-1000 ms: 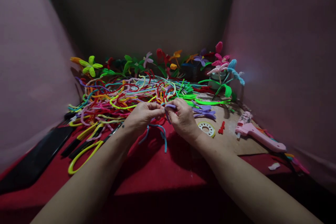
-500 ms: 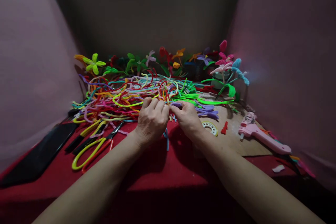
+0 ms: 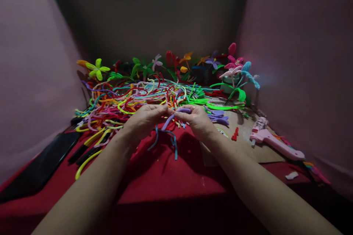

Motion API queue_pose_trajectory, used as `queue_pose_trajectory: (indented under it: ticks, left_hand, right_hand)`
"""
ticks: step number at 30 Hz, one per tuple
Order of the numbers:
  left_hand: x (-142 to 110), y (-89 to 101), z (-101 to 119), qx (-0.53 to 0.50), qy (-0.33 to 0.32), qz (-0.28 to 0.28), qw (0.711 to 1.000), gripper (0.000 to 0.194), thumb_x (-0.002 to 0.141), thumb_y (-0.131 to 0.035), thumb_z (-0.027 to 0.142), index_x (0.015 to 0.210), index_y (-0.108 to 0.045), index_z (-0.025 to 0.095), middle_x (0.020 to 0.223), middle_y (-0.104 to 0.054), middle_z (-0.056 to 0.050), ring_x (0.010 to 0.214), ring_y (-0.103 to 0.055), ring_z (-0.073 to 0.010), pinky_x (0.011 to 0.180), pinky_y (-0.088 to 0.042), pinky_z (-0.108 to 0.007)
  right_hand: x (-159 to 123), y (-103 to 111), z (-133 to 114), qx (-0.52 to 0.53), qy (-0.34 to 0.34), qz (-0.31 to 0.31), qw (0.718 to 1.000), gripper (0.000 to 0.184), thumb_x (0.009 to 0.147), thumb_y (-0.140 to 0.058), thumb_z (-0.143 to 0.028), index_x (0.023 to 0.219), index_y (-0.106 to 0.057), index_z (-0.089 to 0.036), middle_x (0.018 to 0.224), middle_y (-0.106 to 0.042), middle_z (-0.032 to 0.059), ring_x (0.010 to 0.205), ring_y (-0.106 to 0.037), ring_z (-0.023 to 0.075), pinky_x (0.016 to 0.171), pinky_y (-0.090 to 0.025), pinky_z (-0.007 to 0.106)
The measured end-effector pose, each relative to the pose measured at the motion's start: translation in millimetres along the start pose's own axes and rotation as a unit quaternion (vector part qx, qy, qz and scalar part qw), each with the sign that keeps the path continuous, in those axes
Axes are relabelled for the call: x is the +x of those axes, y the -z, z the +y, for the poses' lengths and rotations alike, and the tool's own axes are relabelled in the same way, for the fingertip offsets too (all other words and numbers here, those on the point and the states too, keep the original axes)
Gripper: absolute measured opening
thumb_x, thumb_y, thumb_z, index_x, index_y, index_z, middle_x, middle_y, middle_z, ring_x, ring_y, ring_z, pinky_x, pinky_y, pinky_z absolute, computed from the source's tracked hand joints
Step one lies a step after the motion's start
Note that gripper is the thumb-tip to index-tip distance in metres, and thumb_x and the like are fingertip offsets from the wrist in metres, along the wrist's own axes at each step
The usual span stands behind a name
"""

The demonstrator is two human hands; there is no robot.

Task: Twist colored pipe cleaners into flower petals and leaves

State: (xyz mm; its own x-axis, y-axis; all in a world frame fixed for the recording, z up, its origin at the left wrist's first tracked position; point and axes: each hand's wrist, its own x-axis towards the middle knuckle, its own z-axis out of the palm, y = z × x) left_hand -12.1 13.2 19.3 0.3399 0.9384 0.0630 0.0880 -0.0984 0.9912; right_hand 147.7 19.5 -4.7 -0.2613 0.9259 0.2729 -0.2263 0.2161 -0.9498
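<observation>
A purple pipe cleaner [image 3: 168, 121] runs slanting between my two hands at the front of the heap. My right hand [image 3: 196, 117] pinches it near its folded upper end. My left hand [image 3: 149, 115] has thumb and fingertips pressed together against the same purple piece, its palm turned inward. Just below lie thin blue pipe cleaners [image 3: 174, 141] on the red cloth. To the right of my right hand rest several purple looped pieces [image 3: 219, 116]. A large heap of coloured pipe cleaners [image 3: 138, 93] spreads behind both hands.
Yellow-handled scissors [image 3: 85, 161] lie partly under my left forearm, beside a black flat object [image 3: 41, 165]. On the right, a pink glue gun [image 3: 275, 143] and a small red piece [image 3: 235, 133] rest on cardboard [image 3: 248, 154]. Pipe-cleaner flowers [image 3: 97, 69] line the back.
My left hand has turned from knuckles-up to palm inward and shifted slightly left. More of the purple pipe cleaner now shows between the hands. My right hand stays nearly in place.
</observation>
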Motion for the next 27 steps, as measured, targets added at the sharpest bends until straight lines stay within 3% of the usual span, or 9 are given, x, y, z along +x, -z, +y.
queue_pose_trajectory:
  ticks: [6, 11, 13, 15, 19, 21, 23, 24, 27]
  left_hand:
    - [-0.1, 10.3, -5.1, -0.011, 0.070, -0.074, 0.995, 0.024, 0.067, -0.064, 0.037, 0.068, -0.068, 0.013, 0.063, -0.063, -0.006, 0.054, -0.052, -0.0111, 0.055, -0.040, -0.024]
    - [-2.6, 6.9, 6.6, 0.149, 0.041, -0.052, 0.987, 0.017, 0.065, -0.063, 0.030, 0.065, -0.067, 0.013, 0.055, -0.059, -0.002, 0.049, -0.047, -0.0099, 0.049, -0.035, -0.022]
    - [-3.7, -0.4, 6.7, 0.272, -0.017, -0.009, 0.962, 0.018, 0.068, -0.058, 0.029, 0.064, -0.065, 0.013, 0.052, -0.057, -0.001, 0.048, -0.046, -0.0102, 0.049, -0.034, -0.023]
    - [-5.2, -10.3, 2.4, 0.438, -0.133, 0.066, 0.887, 0.019, 0.072, -0.052, 0.025, 0.062, -0.063, 0.013, 0.053, -0.057, -0.002, 0.051, -0.048, -0.0120, 0.053, -0.035, -0.025]
    - [-8.6, -29.1, -9.5, 0.673, -0.335, 0.157, 0.640, 0.028, 0.080, -0.042, 0.017, 0.057, -0.057, 0.014, 0.057, -0.058, -0.006, 0.061, -0.050, -0.0169, 0.064, -0.034, -0.033]
    - [-9.3, -33.6, -12.2, 0.697, -0.359, 0.152, 0.602, 0.030, 0.082, -0.040, 0.016, 0.058, -0.056, 0.014, 0.057, -0.057, -0.007, 0.061, -0.050, -0.0173, 0.064, -0.034, -0.034]
    - [-8.6, -33.5, -12.0, 0.666, -0.338, 0.161, 0.645, 0.028, 0.082, -0.042, 0.018, 0.059, -0.058, 0.015, 0.059, -0.059, -0.007, 0.063, -0.052, -0.0177, 0.065, -0.035, -0.033]
    - [-7.7, -31.7, -11.0, 0.624, -0.311, 0.171, 0.696, 0.026, 0.081, -0.045, 0.021, 0.061, -0.060, 0.015, 0.061, -0.060, -0.007, 0.064, -0.053, -0.0177, 0.065, -0.036, -0.032]
    - [-3.2, -21.2, -7.5, 0.365, -0.154, 0.135, 0.908, 0.025, 0.078, -0.050, 0.032, 0.070, -0.066, 0.015, 0.066, -0.065, -0.005, 0.064, -0.056, -0.0166, 0.063, -0.040, -0.028]
  right_hand:
    - [-0.8, -1.9, 1.2, -0.010, 0.001, -0.024, 1.000, 0.014, 0.062, -0.065, -0.027, 0.063, -0.060, -0.014, 0.056, -0.054, -0.0025, 0.051, -0.044, 0.0076, 0.053, -0.033, 0.022]
    - [-0.4, -3.6, 1.9, -0.074, -0.005, -0.022, 0.997, 0.009, 0.064, -0.059, -0.021, 0.059, -0.058, -0.013, 0.054, -0.053, -0.0032, 0.051, -0.043, 0.0071, 0.052, -0.032, 0.021]
    - [0.1, -4.3, 4.0, -0.096, -0.008, 0.005, 0.995, 0.008, 0.063, -0.058, -0.019, 0.058, -0.058, -0.013, 0.052, -0.051, -0.0038, 0.049, -0.042, 0.0067, 0.050, -0.031, 0.021]
    - [1.2, -4.7, 7.8, -0.091, -0.018, 0.040, 0.995, 0.008, 0.061, -0.058, -0.019, 0.056, -0.056, -0.013, 0.049, -0.049, -0.0045, 0.047, -0.039, 0.0064, 0.048, -0.028, 0.021]
    - [4.4, -3.8, 16.6, 0.056, -0.096, 0.053, 0.992, 0.022, 0.054, -0.060, -0.019, 0.043, -0.042, -0.016, 0.039, -0.037, -0.0066, 0.040, -0.032, 0.0057, 0.042, -0.022, 0.023]
    - [5.8, -2.8, 19.4, 0.120, -0.134, 0.058, 0.982, 0.025, 0.051, -0.062, -0.018, 0.041, -0.039, -0.017, 0.038, -0.034, -0.0074, 0.038, -0.029, 0.0052, 0.041, -0.020, 0.023]
    - [6.9, -1.4, 20.3, 0.134, -0.136, 0.060, 0.980, 0.024, 0.051, -0.063, -0.019, 0.042, -0.041, -0.016, 0.039, -0.036, -0.0072, 0.038, -0.029, 0.0050, 0.041, -0.020, 0.023]
    - [7.3, -0.5, 20.0, 0.126, -0.123, 0.057, 0.983, 0.023, 0.052, -0.063, -0.020, 0.042, -0.043, -0.016, 0.039, -0.037, -0.0068, 0.038, -0.030, 0.0051, 0.041, -0.021, 0.023]
    - [7.9, 2.8, 17.5, 0.086, -0.074, 0.051, 0.992, 0.021, 0.057, -0.063, -0.022, 0.045, -0.047, -0.014, 0.041, -0.041, -0.0055, 0.039, -0.033, 0.0053, 0.043, -0.024, 0.023]
